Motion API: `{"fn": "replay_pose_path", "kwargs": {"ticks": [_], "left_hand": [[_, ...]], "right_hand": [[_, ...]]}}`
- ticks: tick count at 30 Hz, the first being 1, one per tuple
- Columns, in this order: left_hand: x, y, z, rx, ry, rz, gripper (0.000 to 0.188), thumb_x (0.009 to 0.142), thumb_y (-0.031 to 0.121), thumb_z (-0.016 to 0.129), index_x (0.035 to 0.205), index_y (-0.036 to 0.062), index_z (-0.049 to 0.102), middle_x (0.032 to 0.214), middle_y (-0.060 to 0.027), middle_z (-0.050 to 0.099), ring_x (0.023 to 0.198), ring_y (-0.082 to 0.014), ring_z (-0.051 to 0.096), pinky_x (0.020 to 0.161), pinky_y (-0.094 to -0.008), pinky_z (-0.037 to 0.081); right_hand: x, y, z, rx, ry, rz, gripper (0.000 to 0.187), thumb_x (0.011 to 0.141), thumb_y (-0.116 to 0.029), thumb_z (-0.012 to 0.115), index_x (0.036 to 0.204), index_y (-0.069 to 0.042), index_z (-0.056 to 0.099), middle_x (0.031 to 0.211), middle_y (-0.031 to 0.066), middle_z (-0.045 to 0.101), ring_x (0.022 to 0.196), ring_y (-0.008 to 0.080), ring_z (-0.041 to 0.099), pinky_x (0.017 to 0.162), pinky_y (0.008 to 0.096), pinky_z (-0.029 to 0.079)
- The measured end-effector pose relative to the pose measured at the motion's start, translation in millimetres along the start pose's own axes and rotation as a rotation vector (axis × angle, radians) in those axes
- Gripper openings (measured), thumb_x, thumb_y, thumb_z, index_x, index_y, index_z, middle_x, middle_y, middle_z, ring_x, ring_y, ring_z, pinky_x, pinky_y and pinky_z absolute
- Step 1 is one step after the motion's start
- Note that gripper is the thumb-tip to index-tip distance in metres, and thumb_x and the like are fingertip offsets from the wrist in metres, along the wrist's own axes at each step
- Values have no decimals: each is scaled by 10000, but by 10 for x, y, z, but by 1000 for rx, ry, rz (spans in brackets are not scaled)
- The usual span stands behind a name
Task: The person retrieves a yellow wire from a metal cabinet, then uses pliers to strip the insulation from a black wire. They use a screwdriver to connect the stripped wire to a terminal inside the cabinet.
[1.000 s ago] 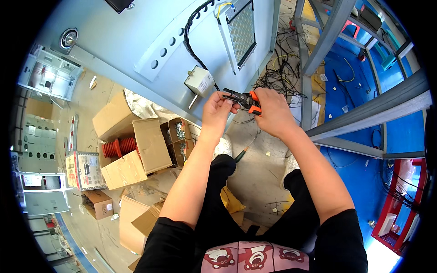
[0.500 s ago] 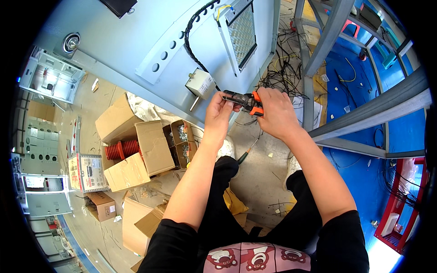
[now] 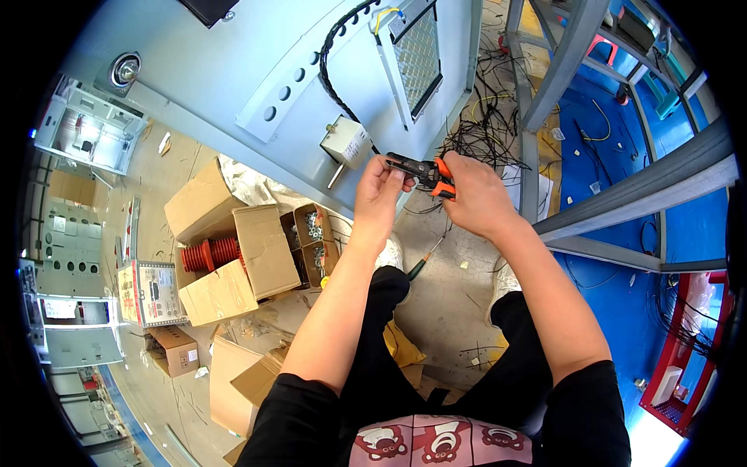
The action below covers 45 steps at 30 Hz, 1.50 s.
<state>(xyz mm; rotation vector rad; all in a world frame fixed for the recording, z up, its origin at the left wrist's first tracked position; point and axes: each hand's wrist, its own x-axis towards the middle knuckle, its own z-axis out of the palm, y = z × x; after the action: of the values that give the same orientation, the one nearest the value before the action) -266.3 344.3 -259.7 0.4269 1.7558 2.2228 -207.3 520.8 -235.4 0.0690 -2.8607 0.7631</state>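
Wire pliers with black jaws and orange handles are gripped in my right hand, its fingers closed round the handles. The jaws point left, to the fingertips of my left hand. That hand is closed in a pinch beside the jaws. A black wrapped cable runs down the pale blue cabinet panel, passes behind a white block with a metal pin, and ends at my left fingertips. My fingers and the jaws hide its end.
Left of my legs stand open cardboard boxes, one with red ribbed parts. A screwdriver lies on the floor between my feet. Loose black wires lie beyond my hands. A grey metal frame stands at the right.
The whole view has shifted slightly. Both hands stay together at the pliers, and the orange handles look a little closer to each other.
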Motion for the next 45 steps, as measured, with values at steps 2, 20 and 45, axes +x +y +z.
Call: {"fn": "replay_pose_path", "kwargs": {"ticks": [2, 20, 45], "left_hand": [[0, 2, 7, 5, -4, 6, 52, 1009, 88, 507, 1006, 49, 542, 929, -13, 603, 834, -97, 549, 796, -257, 456], [6, -48, 13, 46, 2, 0, 58, 1011, 62, 476, 1013, 33, 525, 964, -40, 611, 839, -101, 558, 791, -253, 458], [33, -2, 10, 30, 19, -34, 69, 1008, 62, 489, 1004, 42, 556, 930, -19, 611, 817, -93, 567, 756, -245, 458]], "right_hand": [[-6, 1, 5, 27, -23, 20, 321, 719, -78, 650, 991, -21, 490, 898, 179, 608, 907, 382, 601, 807, 468, 467], [4, 23, 12, 43, -67, 10, 310, 716, -51, 627, 976, -11, 462, 917, 201, 583, 946, 404, 558, 822, 480, 429], [45, 16, -49, 139, -172, 87, 293, 746, -79, 600, 993, 9, 469, 929, 227, 616, 942, 431, 589, 814, 496, 464]]}}
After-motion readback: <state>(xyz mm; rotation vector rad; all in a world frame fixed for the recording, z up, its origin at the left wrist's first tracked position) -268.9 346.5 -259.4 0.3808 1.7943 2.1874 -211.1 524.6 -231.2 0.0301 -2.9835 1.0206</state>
